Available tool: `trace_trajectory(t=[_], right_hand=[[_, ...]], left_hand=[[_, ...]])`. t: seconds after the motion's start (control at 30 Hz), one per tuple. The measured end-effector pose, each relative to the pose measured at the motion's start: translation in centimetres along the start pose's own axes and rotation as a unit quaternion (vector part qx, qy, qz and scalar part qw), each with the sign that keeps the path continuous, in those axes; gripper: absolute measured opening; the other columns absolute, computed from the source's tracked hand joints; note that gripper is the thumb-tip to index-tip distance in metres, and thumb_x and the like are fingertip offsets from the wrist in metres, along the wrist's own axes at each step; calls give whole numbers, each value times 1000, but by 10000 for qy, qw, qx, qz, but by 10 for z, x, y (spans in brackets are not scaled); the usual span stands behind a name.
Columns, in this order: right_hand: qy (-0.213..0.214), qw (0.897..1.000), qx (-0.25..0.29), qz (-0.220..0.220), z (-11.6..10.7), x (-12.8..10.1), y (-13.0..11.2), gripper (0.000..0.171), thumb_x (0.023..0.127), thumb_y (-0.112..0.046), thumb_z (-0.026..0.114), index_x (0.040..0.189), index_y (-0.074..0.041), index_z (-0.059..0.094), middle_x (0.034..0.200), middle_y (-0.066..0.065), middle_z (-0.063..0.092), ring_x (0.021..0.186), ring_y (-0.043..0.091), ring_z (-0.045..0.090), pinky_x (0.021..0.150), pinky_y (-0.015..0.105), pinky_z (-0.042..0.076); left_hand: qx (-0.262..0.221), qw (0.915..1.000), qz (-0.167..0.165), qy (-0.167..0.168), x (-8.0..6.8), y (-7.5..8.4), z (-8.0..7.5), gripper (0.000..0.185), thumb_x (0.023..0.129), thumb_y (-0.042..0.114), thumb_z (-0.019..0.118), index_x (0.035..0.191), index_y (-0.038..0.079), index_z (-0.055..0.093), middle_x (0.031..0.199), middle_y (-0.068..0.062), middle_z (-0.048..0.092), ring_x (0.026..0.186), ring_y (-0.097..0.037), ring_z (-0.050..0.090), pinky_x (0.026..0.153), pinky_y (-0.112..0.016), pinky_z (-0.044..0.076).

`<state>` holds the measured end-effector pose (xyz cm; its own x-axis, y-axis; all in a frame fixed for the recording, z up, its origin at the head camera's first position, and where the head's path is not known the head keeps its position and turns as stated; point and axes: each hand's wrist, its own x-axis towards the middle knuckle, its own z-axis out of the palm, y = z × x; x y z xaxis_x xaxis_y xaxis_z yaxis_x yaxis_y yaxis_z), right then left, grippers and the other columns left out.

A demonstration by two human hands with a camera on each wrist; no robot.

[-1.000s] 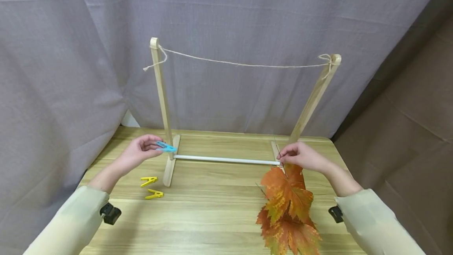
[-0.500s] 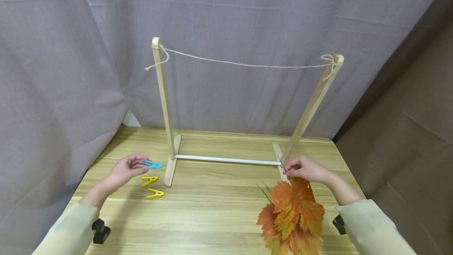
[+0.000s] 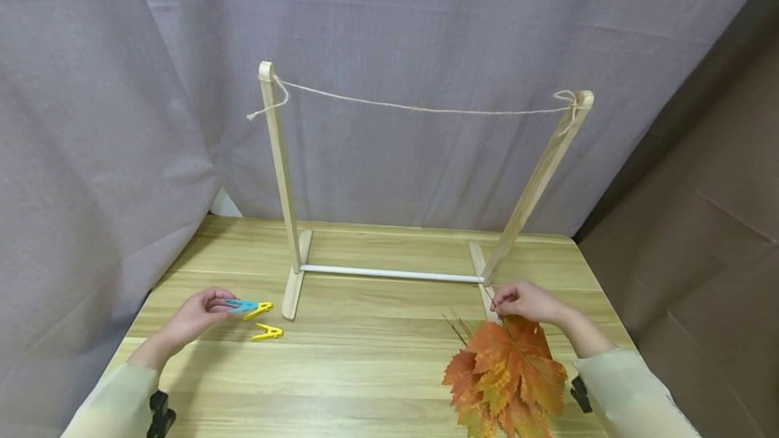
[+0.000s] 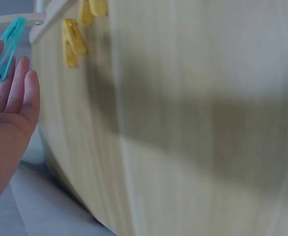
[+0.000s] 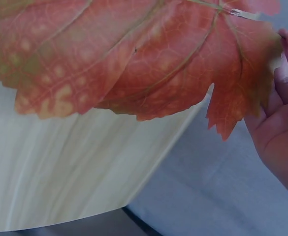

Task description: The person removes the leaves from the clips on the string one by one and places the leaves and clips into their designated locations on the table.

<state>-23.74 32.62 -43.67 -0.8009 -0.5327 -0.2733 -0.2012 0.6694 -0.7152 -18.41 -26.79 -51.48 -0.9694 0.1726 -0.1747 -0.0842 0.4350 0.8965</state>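
Note:
My left hand (image 3: 193,315) pinches a blue clothespin (image 3: 242,305) between thumb and fingers. In the head view the clothespin overlaps one yellow clothespin (image 3: 260,311); a second yellow clothespin (image 3: 268,333) lies nearer me. The left wrist view shows the blue clothespin (image 4: 10,49) held above the open palm side. My right hand (image 3: 529,303) pinches the thin stem of an orange-red maple leaf (image 3: 517,360), which hangs below the fingers. Under it are more leaves (image 3: 462,377) with stems pointing left. In the right wrist view the leaf (image 5: 173,73) hides part of the fingers.
A wooden stand has a left post (image 3: 281,174), a right post (image 3: 538,184) and a white crossbar (image 3: 389,274). A sagging string (image 3: 414,109) is tied between the post tops. Grey curtain (image 3: 389,26) hangs behind the wooden table (image 3: 365,377).
My left hand has come down and left with the blue clothespin, towards the yellow ones. My right hand has lowered and moved slightly right, carrying the leaf by its stem.

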Motion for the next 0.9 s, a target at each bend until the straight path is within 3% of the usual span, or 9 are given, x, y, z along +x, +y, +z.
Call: trace_trajectory(t=[0.3, 0.53, 0.73, 0.9], right_hand=[[-82, 9999, 38, -72, 13, 5, 23, 11, 82, -1, 59, 81, 8, 64, 78, 17, 65, 63, -2, 45, 55, 17, 40], [-94, 9998, -88, -173, 22, 5, 39, 10, 81, 2, 59, 79, 11, 64, 79, 18, 66, 64, -2, 44, 57, 17, 39], [197, 9994, -288, -89, 29, 6, 48, 9, 81, -1, 62, 78, 7, 65, 77, 14, 68, 66, -4, 49, 59, 16, 42], [508, 9977, -444, 27, 35, 7, 54, 9, 82, -3, 65, 79, 5, 67, 75, 12, 68, 65, -5, 50, 59, 17, 44]], left_hand=[[-166, 9997, -175, -11, -9, -26, -2, 37, 86, 4, 61, 113, -16, 46, 106, -19, 64, 83, 5, 58, 73, -21, 53], [-157, 9998, -147, 8, -11, -36, -3, 35, 83, 1, 63, 108, -17, 47, 100, -17, 66, 79, 5, 59, 71, -18, 52], [-48, 9992, -408, 24, -14, -42, -1, 35, 82, 0, 63, 108, -18, 47, 99, -17, 66, 78, 3, 58, 71, -17, 51], [97, 9992, -381, 85, -14, -44, 3, 34, 81, -1, 64, 107, -17, 48, 98, -18, 65, 78, 2, 57, 70, -17, 51]])
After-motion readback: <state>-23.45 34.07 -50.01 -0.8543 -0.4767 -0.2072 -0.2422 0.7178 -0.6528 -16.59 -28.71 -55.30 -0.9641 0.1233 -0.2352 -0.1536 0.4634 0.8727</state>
